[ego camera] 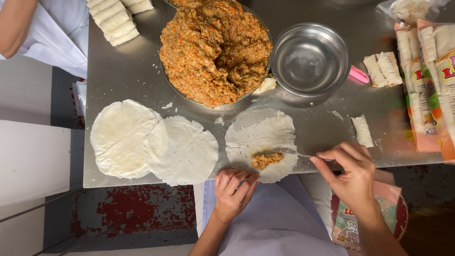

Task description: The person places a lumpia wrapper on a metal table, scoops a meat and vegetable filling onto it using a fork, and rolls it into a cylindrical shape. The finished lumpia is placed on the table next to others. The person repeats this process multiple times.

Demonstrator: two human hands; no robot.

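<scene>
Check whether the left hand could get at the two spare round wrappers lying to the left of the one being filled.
Probably yes. The left hand rests on the table edge beside the nearer spare wrapper, and nothing lies between them. The farther wrapper sits partly under it.

One head-worn camera looked almost straight down, close over the steel table (132, 71), its near edge and the floor beneath filling the lower frame.

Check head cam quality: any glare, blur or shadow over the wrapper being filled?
Head view: sharp overall, no motion blur on the right hand or left hand; soft glare on the steel table and empty bowl; wrapper evenly lit, only faint shadows.
</scene>
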